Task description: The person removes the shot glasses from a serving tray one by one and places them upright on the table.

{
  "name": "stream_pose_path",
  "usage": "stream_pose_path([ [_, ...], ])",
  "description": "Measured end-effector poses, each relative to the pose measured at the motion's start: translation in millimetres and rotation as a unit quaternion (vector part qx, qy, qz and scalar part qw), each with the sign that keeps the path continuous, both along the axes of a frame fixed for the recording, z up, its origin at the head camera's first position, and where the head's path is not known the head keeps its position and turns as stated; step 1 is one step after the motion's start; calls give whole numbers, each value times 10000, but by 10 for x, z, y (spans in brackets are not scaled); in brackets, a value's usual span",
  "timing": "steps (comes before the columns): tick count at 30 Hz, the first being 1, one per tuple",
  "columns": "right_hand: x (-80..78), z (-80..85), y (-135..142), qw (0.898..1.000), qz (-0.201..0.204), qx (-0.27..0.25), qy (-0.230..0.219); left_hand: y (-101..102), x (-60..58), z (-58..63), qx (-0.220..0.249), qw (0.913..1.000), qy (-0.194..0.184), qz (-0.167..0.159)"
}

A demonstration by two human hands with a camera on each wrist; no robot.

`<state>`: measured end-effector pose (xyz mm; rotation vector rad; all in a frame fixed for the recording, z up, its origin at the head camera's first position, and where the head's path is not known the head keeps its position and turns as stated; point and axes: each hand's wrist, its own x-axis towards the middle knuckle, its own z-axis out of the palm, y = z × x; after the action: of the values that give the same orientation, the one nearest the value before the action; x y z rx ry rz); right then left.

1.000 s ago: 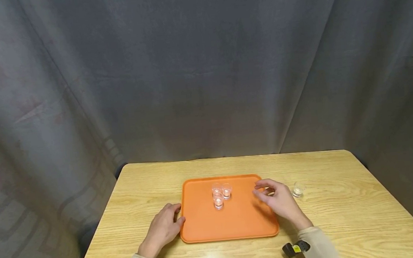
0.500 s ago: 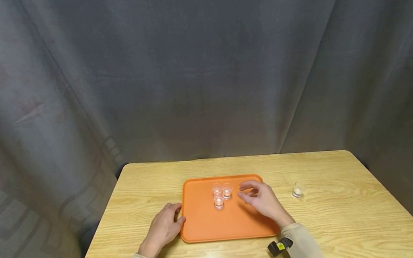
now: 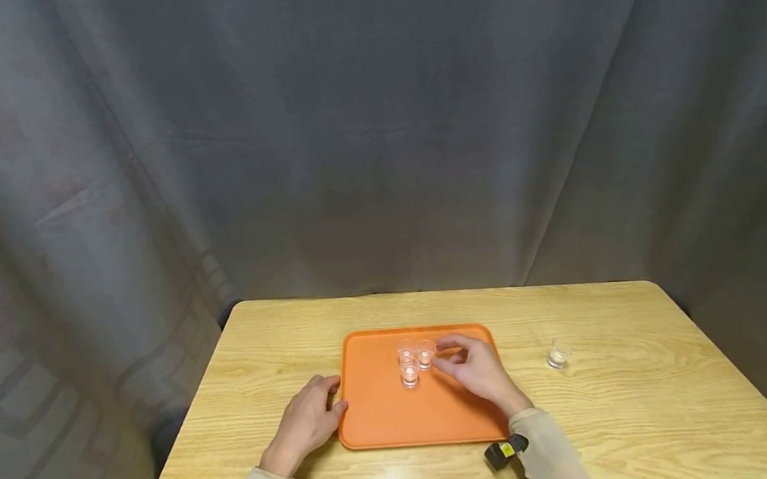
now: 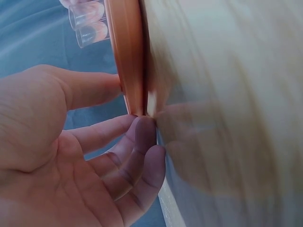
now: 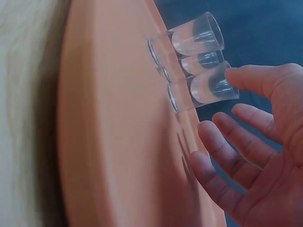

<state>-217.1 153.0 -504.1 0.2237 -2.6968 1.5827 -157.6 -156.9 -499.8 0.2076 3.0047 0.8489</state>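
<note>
Your right hand (image 3: 472, 369) hovers over the tray (image 3: 399, 417), fingers parted, holding nothing; three glasses (image 3: 426, 356) stand just left of it, contact unclear. Your left hand (image 3: 305, 420) is relaxed, touching the tray's edge on its right. Another glass (image 3: 556, 357) stands on the worktop (image 3: 641, 369), right of your right hand.
</note>
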Motion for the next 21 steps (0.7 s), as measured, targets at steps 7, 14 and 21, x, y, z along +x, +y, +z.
stream_pose_path([
  [7,-44,-30,-64,9998,-26,137,-123,-21,-2,-2,28,10000,-6,3],
  [14,-62,-25,-123,9998,48,84,-156,-17,-6,-1,42,9999,-94,43],
  [21,-68,-42,-149,9999,54,-8,-127,-28,-17,0,-7,10000,-46,1],
])
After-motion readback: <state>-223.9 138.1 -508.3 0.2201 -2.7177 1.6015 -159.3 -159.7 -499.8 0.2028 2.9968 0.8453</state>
